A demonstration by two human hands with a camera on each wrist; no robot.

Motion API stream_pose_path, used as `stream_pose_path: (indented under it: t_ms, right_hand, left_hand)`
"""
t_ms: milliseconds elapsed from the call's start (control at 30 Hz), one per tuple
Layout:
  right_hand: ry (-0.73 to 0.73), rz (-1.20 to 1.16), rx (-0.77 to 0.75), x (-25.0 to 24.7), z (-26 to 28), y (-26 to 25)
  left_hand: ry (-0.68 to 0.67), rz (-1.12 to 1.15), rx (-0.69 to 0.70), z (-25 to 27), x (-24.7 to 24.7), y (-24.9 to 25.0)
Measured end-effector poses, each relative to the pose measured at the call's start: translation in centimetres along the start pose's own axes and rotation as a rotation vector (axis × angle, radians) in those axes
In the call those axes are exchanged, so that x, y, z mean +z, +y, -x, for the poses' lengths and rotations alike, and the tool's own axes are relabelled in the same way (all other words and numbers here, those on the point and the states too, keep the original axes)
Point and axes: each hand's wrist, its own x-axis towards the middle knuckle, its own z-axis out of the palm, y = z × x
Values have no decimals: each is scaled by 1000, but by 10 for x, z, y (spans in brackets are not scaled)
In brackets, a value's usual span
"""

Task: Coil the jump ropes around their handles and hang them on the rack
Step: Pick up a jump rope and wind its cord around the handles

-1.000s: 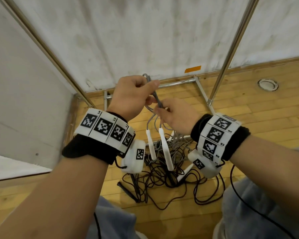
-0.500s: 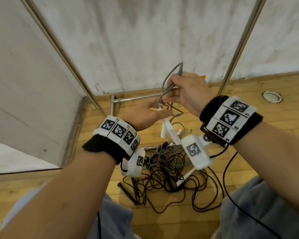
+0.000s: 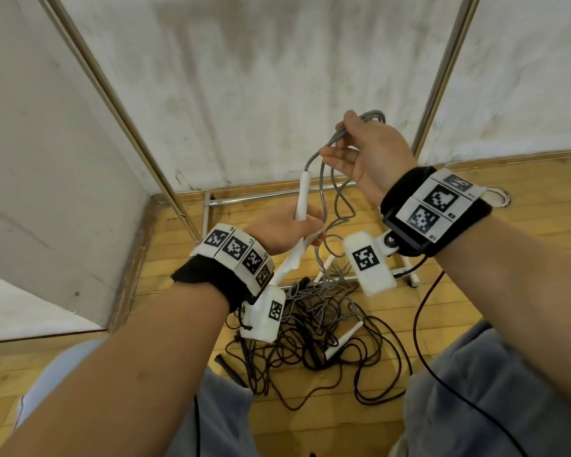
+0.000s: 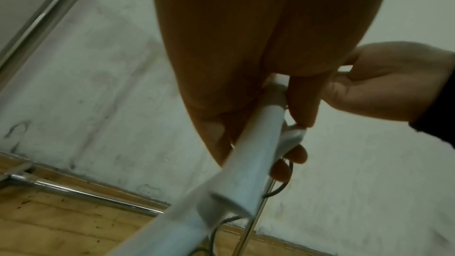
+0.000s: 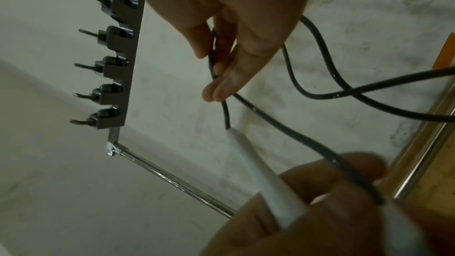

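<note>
Wooden floor [image 3: 524, 258]: hands grip grey rope [image 3: 335, 206].

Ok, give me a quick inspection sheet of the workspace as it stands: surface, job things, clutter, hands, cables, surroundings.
Surface: wooden floor, seen from above.
Job's things: grey rope with two white handles lifted; its lower loops trail into the pile below. Rack hooks bare.
Clutter: tangled dark ropes on the floor with a loose white handle.
Hands: left hand grips the white handles; right hand pinches gathered loops of grey rope above it.
Cables: thin black wire runs from the right wrist band.
Surroundings: stained white wall, metal rack poles, round floor fitting.
</note>
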Motion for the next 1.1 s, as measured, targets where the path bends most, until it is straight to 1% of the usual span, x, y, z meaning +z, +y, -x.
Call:
stream_pose_path:
  t_ms: [67,100,167,233,367,433,467,567,600,633,667,767,833,867,933,1000,1033,1067,1100]
  right_hand:
    - [-15,90,45,-1,2,4]
    - [-45,160,89,-2,4,8]
    - [-120,333,188,-4,11,16]
    - [-165,460,248,-4,15,25]
    - [-191,565,250,-3,15,32]
    - [-194,642,213,-2,13,33]
    - [-209,720,175,-3,12,33]
    - [-334,1026,48,-5,11,33]
    - [-355,1090,20,-7,11,34]
    - [-348,1133,-16,-8,10,35]
    - [-311,1165,-71,-8,10,36]
    - [-121,1151,-262,-9,3,38]
    - [-50,1104,-305,-9,-2,35]
    - [-49,1130,-303,-9,-5,34]
    - [-43,1223,-313,-10,-9,35]
    - [11,1176,-380,-9,-9,37]
    - [6,1117,-405,-8,-9,38]
    - [-33,1074,-403,-8,-9,40]
    - [-94,1061,-364,-8,-8,41]
  left_hand:
    - [62,40,-16,1,-3,-2]
    - [94,80,-19,1,-5,-3]
    - [135,105,20,1,-11,-2]
    - [130,84,69,2,-15,-1]
    - [96,17,89,3,-15,0]
    - [106,32,75,1,-14,0]
    - [117,59,65,0,-14,-1]
    - [144,123,49,-1,-20,-1]
    - [141,128,48,-2,-22,-2]
    - [127,123,50,-2,-24,-2]
    - [106,113,49,-2,-25,-2]
    - [14,48,25,-2,-23,-5]
    - [-37,-25,18,-2,-21,-6]
    - [-40,-49,15,-2,-20,-7]
    - [-9,-21,-16,-4,-21,-8]
    - [20,-21,-19,-6,-23,-8]
    - [22,-62,-12,-6,-25,-9]
    - [17,-109,-6,-6,-26,-9]
    - [14,-155,0,-6,-28,-10]
